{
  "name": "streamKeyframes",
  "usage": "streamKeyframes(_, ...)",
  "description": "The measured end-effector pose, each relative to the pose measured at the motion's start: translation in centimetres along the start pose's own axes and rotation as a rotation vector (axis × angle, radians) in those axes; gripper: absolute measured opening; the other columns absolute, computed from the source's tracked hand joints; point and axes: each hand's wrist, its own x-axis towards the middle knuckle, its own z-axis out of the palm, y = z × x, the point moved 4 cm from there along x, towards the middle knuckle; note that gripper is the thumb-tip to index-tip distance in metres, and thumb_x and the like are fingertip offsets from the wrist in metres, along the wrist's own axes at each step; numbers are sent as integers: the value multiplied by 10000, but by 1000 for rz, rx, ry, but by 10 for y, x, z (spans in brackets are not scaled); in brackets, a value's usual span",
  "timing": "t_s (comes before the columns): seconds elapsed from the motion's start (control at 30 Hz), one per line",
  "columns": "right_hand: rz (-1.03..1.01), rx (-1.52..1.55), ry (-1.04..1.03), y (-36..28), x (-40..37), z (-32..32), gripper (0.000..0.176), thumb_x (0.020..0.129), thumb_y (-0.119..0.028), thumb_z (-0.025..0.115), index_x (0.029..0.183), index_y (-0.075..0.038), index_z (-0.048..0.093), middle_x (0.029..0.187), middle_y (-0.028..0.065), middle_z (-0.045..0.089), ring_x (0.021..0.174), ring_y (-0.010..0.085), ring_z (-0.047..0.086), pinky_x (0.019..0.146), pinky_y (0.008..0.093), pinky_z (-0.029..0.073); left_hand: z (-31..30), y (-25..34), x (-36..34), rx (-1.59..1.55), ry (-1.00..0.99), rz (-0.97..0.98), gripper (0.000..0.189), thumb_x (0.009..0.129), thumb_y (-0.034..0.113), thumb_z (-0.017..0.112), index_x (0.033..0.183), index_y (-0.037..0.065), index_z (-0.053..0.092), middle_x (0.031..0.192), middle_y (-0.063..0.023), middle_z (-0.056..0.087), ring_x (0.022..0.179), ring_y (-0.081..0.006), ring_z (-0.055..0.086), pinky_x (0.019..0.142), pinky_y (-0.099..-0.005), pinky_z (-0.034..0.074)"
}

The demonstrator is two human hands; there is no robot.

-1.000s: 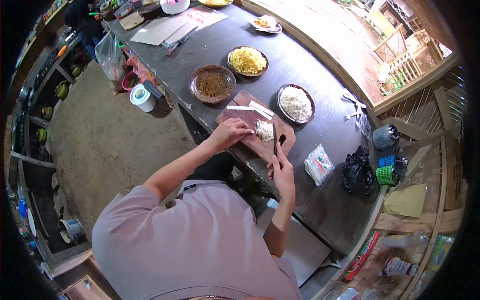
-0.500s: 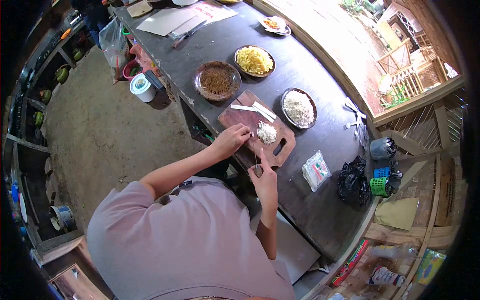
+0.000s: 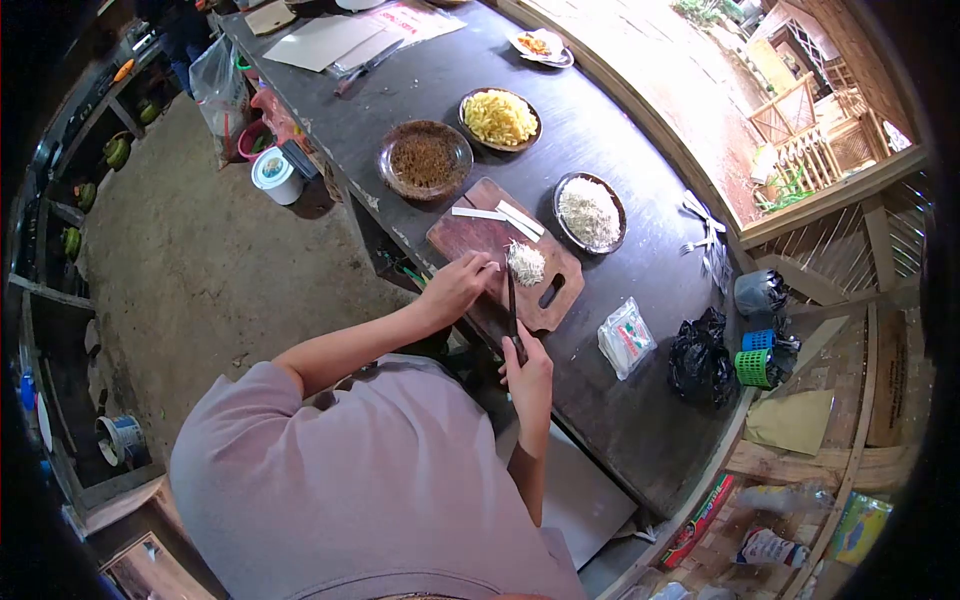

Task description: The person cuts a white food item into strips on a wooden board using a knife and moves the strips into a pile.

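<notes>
On the wooden cutting board (image 3: pixel 465 235), my left hand (image 3: pixel 460 287) is closed, its fingertips pinching a small whitish piece (image 3: pixel 492 266) at the near edge. A knife (image 3: pixel 512 300) with a dark blade is gripped in my right hand (image 3: pixel 528 368), its tip pointing away from me beside a heap of fine pale shreds (image 3: pixel 527 264). Several white strips (image 3: pixel 520 220) lie at the far end of the board. Right of the board stands a dark-rimmed bowl of pale shreds (image 3: pixel 590 212).
Behind the board are a brown dish (image 3: pixel 425 160) with brown crumbs and a bowl of yellow pieces (image 3: pixel 500 118). A white packet (image 3: pixel 627 338), a black plastic bag (image 3: pixel 700 358) and forks (image 3: pixel 708 235) lie to the right. Another knife (image 3: pixel 365 68) rests by papers at the back left.
My right hand has turned the knife so that its blade now lies over the board, next to the shreds. My left hand stays near the same spot. The whole view has shifted slightly.
</notes>
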Motion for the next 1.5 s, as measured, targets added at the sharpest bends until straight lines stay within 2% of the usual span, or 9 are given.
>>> streamKeyframes(0.07, -217, -157, 61, 6, 1, 1, 464, 993, -144, 698, 1437, -38, 617, 995, 123, 680, 651, 134, 645, 527, 303, 533, -3, -10, 6, -38, 15, -12, 385, 863, 21, 629, 1247, -3, 653, 1196, -132, 614, 1188, -310, 592, 1005, -381, 532)
streamKeyframes(0.2, -167, -121, 17, -12, -9, -5, 494, 981, -133, 703, 1460, -63, 603, 1089, 137, 642, 776, 191, 670, 650, 340, 563, -2, -30, 17, -119, -43, 8, 372, 865, -15, 614, 1229, 25, 679, 1192, -110, 623, 1158, -312, 602, 981, -394, 544)
streamKeyframes(0.27, -172, -139, 16, -24, -16, -8, 517, 977, -136, 694, 1480, -99, 582, 1147, 190, 641, 1011, 376, 671, 908, 430, 524, -2, -34, 18, -144, -70, 32, 379, 859, -4, 631, 1235, 21, 667, 1194, -108, 622, 1156, -314, 604, 977, -400, 546)
streamKeyframes(0.4, -238, -138, 70, -23, -21, -6, 502, 992, -124, 670, 1485, -112, 577, 1166, 179, 630, 1031, 378, 665, 900, 425, 528, 0, -25, 11, -79, -117, 79, 384, 861, 10, 654, 1245, 22, 652, 1200, -105, 620, 1166, -315, 604, 978, -403, 547)
streamKeyframes(0.57, -239, -200, 147, -18, -27, 5, 470, 1011, -132, 645, 1477, -118, 586, 1152, 184, 626, 1034, 380, 665, 878, 439, 533, -7, -13, 6, -38, 48, 61, 340, 879, 40, 678, 1219, 34, 659, 1182, -95, 621, 1128, -307, 612, 957, -399, 555)
streamKeyframes(0.77, -189, -152, 136, -19, -26, 18, 468, 1000, -113, 653, 1464, -80, 595, 1118, 213, 645, 990, 401, 657, 880, 452, 519, 3, -39, 24, -95, -93, 84, 311, 851, 46, 651, 1156, 43, 708, 1103, -100, 626, 1102, -282, 607, 950, -370, 542)
streamKeyframes(1.0, -182, -228, 157, -22, -15, 21, 478, 1023, -157, 630, 1498, -144, 573, 1101, 191, 647, 954, 395, 664, 853, 464, 527, -4, -29, 23, -22, -39, 122, 309, 844, 60, 653, 1147, 18, 701, 1072, -103, 624, 1099, -281, 609, 934, -367, 546)
streamKeyframes(1.27, -159, -294, 157, -23, -21, 26, 450, 1057, -212, 599, 1506, -200, 566, 1024, 165, 610, 902, 395, 677, 768, 487, 538, 1, -7, 7, 92, 64, 101, 421, 904, 144, 653, 1246, -101, 620, 1218, -192, 612, 1197, -328, 577, 1072, -388, 493)
streamKeyframes(1.5, -153, -324, 153, -30, -9, 28, 439, 1077, -233, 569, 1516, -223, 554, 1021, 174, 617, 868, 414, 674, 756, 493, 539, 3, -10, 5, 124, 50, 119, 434, 909, 175, 664, 1242, -100, 625, 1252, -203, 610, 1248, -335, 551, 1102, -393, 474)
